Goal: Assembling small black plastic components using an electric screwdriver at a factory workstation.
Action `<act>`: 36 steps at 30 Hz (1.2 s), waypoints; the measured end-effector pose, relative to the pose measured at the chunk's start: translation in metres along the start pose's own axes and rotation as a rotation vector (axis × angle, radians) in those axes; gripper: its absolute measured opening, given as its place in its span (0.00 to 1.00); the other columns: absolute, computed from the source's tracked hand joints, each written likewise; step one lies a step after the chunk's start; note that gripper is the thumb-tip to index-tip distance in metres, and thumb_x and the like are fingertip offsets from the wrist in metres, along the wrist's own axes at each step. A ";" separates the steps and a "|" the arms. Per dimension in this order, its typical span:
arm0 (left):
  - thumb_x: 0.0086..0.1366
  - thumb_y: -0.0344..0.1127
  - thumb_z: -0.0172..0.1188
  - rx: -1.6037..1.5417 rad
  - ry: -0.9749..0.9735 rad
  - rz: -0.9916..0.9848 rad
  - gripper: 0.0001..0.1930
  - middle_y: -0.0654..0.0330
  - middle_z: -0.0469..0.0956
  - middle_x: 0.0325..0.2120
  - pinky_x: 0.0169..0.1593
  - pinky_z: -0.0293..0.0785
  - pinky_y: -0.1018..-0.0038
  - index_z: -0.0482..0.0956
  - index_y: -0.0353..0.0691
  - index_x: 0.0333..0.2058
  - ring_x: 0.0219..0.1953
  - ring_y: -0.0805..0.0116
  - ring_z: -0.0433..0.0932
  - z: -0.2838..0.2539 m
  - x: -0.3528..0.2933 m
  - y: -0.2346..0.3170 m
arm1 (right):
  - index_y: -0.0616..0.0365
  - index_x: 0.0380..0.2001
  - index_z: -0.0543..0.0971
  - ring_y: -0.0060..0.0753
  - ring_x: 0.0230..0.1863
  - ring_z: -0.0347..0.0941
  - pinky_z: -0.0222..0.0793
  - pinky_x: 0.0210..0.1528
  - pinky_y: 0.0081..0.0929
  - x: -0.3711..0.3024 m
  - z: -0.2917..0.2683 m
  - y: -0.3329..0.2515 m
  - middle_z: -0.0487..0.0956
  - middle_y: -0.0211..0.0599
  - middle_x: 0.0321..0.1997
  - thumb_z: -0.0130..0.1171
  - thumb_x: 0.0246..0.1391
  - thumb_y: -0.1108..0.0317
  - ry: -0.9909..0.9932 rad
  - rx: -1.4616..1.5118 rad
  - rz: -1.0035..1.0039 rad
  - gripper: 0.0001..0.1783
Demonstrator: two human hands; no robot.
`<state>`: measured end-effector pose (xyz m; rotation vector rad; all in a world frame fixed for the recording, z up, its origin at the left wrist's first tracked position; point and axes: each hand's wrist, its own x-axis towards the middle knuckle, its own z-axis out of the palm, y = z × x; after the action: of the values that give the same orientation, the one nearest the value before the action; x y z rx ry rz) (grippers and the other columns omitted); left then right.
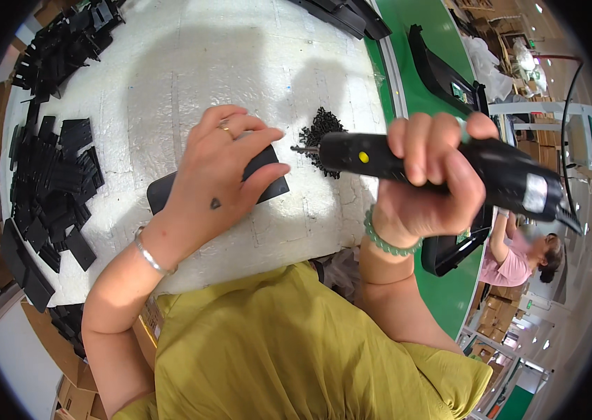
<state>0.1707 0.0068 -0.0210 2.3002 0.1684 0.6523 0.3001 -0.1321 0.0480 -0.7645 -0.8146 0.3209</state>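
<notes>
A: How does the right hand (425,203) have hold of its tool?

B: Its fingers are wrapped round a black powered screwdriver (352,150), held about level, bit pointing left. I'd stand it upright before driving anything, so the bit seats squarely and doesn't slip.

A: And the left hand (212,164)?

B: Over the dark panel (160,194), which lies on the white-covered counter (324,224) and shows on both sides of it. Thumb and forefinger are spread apart; I can't tell whether anything sits under the other fingers, or whether the palm is touching the panel.

A: What would you watch there?

B: The bit points close to those fingertips. Better to steady the panel by its edges and keep fingers off the bit's line.

A: The screws?

B: A loose black pile (320,133), just beyond the panel's right end, beside the bit. Handy, but a careless sweep would scatter it. Whether a screw sits on the bit is too small to tell.

A: Anything farther out?

B: Black plastic parts (58,175) crowd the left edge, so there's little room to slide that way. On the right, the cable (573,210) needs slack, and a black frame (443,77) lies on the green counter (408,31). Beyond that, a co-worker in pink (507,264).
</notes>
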 end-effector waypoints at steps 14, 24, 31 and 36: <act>0.44 0.30 0.65 0.020 0.022 0.163 0.06 0.66 0.72 0.21 0.46 0.64 0.65 0.76 0.42 0.21 0.43 0.59 0.70 -0.009 0.002 0.016 | 0.52 0.40 0.65 0.15 0.17 0.63 0.59 0.27 0.17 -0.007 0.020 -0.031 0.66 0.19 0.16 0.53 0.45 0.71 -0.236 -0.010 0.006 0.16; 0.45 0.26 0.62 0.014 -0.027 0.231 0.06 0.62 0.70 0.22 0.48 0.66 0.63 0.73 0.38 0.22 0.43 0.60 0.71 -0.011 -0.008 0.017 | 0.48 0.36 0.65 0.13 0.12 0.65 0.61 0.19 0.11 -0.008 0.030 -0.033 0.69 0.18 0.13 0.58 0.40 0.74 -0.435 -0.149 0.035 0.18; 0.44 0.20 0.61 -0.219 -0.086 0.138 0.14 0.60 0.78 0.32 0.47 0.70 0.65 0.78 0.38 0.33 0.47 0.54 0.72 -0.019 -0.026 0.006 | 0.48 0.36 0.65 0.13 0.13 0.65 0.61 0.19 0.10 -0.012 0.036 -0.026 0.70 0.18 0.14 0.57 0.42 0.74 -0.438 -0.064 0.030 0.17; 0.50 0.22 0.59 -0.007 -0.021 -0.093 0.22 0.55 0.75 0.39 0.53 0.67 0.67 0.73 0.42 0.46 0.46 0.56 0.70 -0.040 -0.022 0.012 | 0.46 0.35 0.63 0.18 0.12 0.61 0.58 0.15 0.16 -0.023 0.046 -0.006 0.65 0.20 0.14 0.58 0.43 0.73 -0.417 -0.187 0.087 0.18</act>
<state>0.1313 0.0162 0.0021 2.2763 0.2617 0.5806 0.2502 -0.1259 0.0609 -0.9243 -1.2182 0.4974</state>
